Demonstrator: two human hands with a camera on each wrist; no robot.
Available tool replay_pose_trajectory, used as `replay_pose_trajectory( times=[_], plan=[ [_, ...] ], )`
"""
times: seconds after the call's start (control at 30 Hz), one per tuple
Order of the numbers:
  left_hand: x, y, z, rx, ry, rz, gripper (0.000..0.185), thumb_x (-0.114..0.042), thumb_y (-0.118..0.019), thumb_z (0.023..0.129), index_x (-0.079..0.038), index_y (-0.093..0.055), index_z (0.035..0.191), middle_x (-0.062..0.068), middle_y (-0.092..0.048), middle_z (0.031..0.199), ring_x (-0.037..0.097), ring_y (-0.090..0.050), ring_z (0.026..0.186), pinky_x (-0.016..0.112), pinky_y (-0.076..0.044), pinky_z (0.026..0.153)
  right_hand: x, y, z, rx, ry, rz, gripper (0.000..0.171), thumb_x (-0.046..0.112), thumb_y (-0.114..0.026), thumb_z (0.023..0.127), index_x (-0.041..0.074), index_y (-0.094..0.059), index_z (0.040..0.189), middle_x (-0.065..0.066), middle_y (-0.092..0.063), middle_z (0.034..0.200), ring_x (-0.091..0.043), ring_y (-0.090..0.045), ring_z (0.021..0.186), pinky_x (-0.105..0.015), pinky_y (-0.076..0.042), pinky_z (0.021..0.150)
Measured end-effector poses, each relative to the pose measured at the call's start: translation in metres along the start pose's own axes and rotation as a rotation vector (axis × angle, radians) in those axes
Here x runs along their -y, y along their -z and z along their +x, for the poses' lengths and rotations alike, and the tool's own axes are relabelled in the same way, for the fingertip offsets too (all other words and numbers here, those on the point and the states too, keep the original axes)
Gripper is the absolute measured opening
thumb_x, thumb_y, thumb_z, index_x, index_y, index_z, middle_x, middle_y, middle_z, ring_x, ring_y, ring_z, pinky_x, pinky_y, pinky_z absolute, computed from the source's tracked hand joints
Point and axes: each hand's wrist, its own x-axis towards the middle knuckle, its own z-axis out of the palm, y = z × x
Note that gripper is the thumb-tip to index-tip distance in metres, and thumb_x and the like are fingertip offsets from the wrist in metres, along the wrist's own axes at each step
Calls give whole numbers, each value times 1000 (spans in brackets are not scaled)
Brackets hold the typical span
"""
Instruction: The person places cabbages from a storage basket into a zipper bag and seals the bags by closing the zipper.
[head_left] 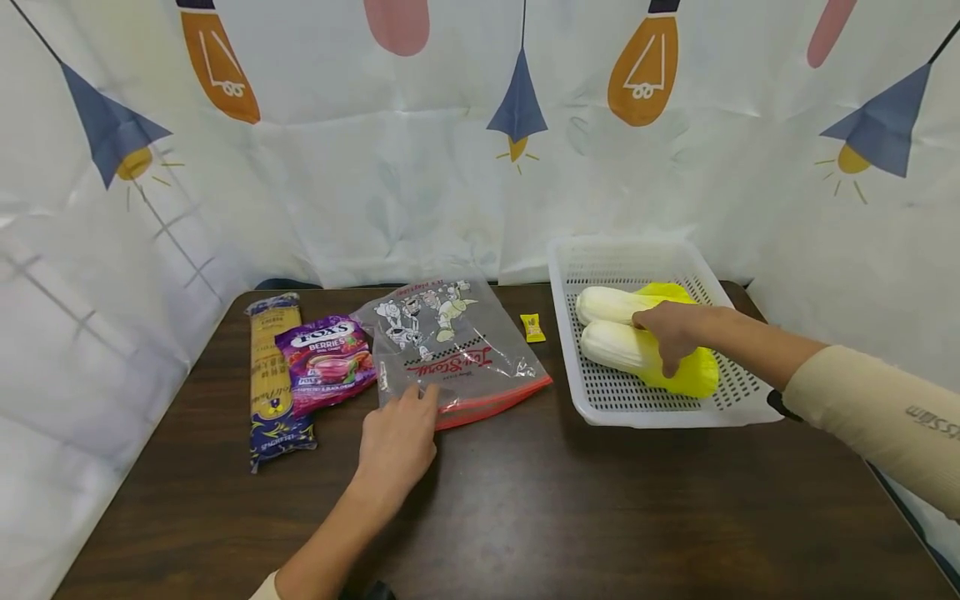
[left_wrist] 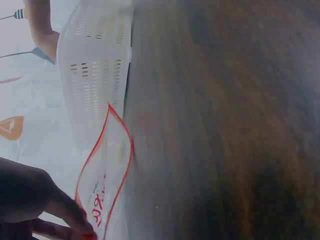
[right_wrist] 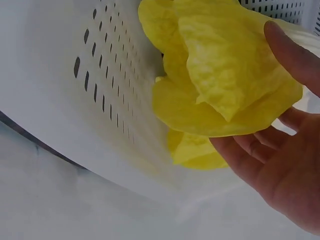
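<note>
A clear zip bag (head_left: 487, 346) with a red zipper edge and cartoon print lies mid-table. My left hand (head_left: 397, 437) pinches its red edge at the near left corner; in the left wrist view the bag's mouth (left_wrist: 125, 131) stands apart. Two napa cabbages with white stems and yellow leaves lie side by side in a white basket (head_left: 573, 375). My right hand (head_left: 675, 333) grips the nearer napa cabbage (head_left: 615, 346) from above. In the right wrist view the thumb (right_wrist: 290, 52) lies on the yellow leaves (right_wrist: 220, 65), and the fingers curl beneath them.
Left of the bag, a purple candy bag (head_left: 330, 362) overlaps a long spaghetti pack (head_left: 272, 367). One small yellow wrapped candy (head_left: 533, 328) lies between the zip bag and basket. A printed white curtain (head_left: 450, 167) hangs behind the dark wooden table (head_left: 525, 517).
</note>
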Motion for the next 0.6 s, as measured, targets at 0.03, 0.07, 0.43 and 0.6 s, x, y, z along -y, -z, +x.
replay_pose_trajectory(
  times=[0.03,0.07,0.43,0.6],
  plan=[
    [0,1,0,-11,-1,1,31,-3,-77,78,-10,-63,105,13,-67,91,35,-68,72,48,-51,48,1,0,0,8,-5,-1,87,17,-96,69,2,-50,142,-18,-64,122,-31,-58,103,-55,-55,100],
    [-1,3,-1,-24,-1,0,32,-3,-76,78,-10,-64,106,13,-67,92,36,-68,73,49,-51,47,1,-1,1,15,-13,0,90,17,-96,69,2,-49,143,-19,-63,122,-32,-58,102,-55,-55,100],
    [-1,28,0,-228,20,-98,24,-12,-76,86,-18,-71,108,7,-66,96,28,-65,75,45,-53,46,0,7,-1,-36,20,7,71,11,-87,73,-1,-53,135,-16,-67,117,-27,-57,94,-38,-53,79],
    [4,35,4,-331,23,-144,25,-12,-78,85,-18,-76,110,7,-67,95,27,-64,70,40,-51,44,-3,12,-6,-74,48,51,67,14,-82,74,-4,-56,133,-17,-66,117,-27,-56,92,-38,-50,79]
  ],
)
